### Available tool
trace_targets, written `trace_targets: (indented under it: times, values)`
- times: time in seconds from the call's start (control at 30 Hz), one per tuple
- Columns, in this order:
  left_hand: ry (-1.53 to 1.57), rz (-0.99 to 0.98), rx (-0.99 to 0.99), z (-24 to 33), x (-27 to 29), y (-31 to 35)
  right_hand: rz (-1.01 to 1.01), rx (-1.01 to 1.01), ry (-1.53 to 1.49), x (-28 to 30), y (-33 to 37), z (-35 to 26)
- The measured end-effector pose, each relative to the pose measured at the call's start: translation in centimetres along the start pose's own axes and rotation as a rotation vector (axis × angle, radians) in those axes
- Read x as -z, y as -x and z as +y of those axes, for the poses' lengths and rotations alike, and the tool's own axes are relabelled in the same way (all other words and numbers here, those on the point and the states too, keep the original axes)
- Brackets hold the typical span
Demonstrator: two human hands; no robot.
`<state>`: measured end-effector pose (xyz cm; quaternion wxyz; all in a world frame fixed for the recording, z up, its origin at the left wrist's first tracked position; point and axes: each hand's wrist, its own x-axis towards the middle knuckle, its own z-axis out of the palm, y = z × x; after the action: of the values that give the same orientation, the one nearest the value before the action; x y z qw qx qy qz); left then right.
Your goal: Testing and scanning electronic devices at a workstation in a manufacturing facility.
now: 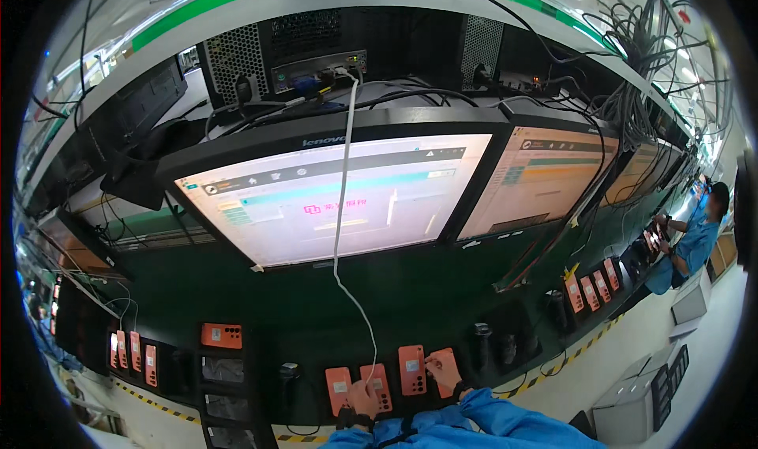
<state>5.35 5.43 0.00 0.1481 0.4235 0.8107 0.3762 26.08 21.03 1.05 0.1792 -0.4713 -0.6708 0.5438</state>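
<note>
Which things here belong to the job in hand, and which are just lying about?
Apparently in the job:
- left hand and right hand, at the phones
- nearest row of orange phones
- white cable reaching down to the left hand

Apparently lying about:
- sideways orange phone, left
- grey cable bundle
- pale boxes, lower right

The left hand [364, 399] covers part of an orange phone [380, 379], and the lower end of the white cable [342, 212] is lost at that hand — whether it is plugged into anything cannot be told. The right hand [446, 370] is too small in view for its exact grip to show. The wearer's blue sleeves [505, 421] and the nearest black tray [229, 436] at left are cut off by the lower edge. Small lettering on the large monitor [426, 196] is washed out. At far right, the co-worker [699, 240] is blurred — whatever those hands hold is unreadable.
</note>
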Motion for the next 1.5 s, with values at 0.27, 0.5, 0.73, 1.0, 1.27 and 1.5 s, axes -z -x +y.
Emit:
trace_targets:
  times: [0.27,0.5,0.73,1.0,1.27,1.5]
  values:
    - [0.274,-0.125,0.504,-6.3,4.7,7.4,0.345,0.194,0.511,-2.0,-3.8,1.6]
    - [-0.196,0.26,0.256,-6.8,6.5,9.0,0.163,-0.022,0.781,-2.2,-6.1,-2.4]
    - [0.127,0.035,0.502,-9.3,6.8,10.6,0.179,-0.047,0.928,-6.5,-10.6,2.4]
    - [0.105,0.078,0.526,-9.5,6.4,10.9,0.195,0.021,0.803,-6.5,-10.4,0.4]
    - [0.191,0.053,0.634,-8.3,7.7,9.6,0.319,0.219,0.655,-5.9,-7.1,-2.3]
    - [0.053,0.107,0.607,-8.9,5.9,10.0,0.406,0.194,0.473,-5.4,-2.7,-0.6]
